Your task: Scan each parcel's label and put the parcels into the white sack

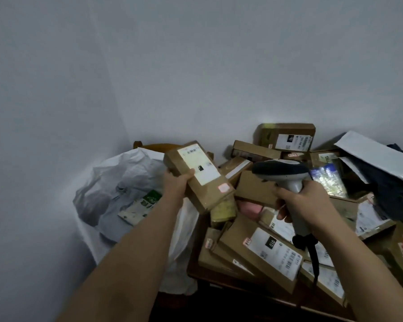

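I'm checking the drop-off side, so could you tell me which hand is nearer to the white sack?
Left. The left hand holds a parcel right at the white sack, by its right edge. The right hand grips the scanner farther right, over the parcel pile.

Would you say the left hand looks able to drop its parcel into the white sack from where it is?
Probably yes: the left hand holds the parcel right beside the white sack, whose mouth gapes open with nothing between.

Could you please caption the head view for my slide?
Left hand holds a cardboard parcel before the scanner in the right hand, beside the white sack.
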